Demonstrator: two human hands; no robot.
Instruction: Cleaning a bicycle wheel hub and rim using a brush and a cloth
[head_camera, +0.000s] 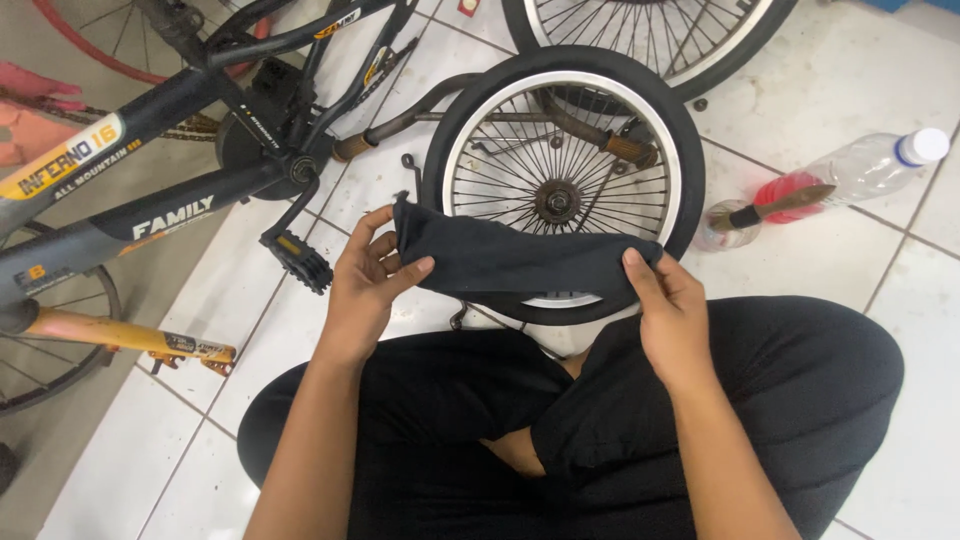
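While I sit cross-legged on the floor, my left hand (362, 285) and right hand (668, 308) each pinch shut on one end of a black rubber strip (520, 262). Its long axis runs left to right, stretched level just in front of the small wheel (560, 180).

I have a flat strip of black rubber inner tube (520, 262) stretched level between my two hands above my crossed legs. Its left end stands up in a small flap, and its right end is pinched under my thumb.
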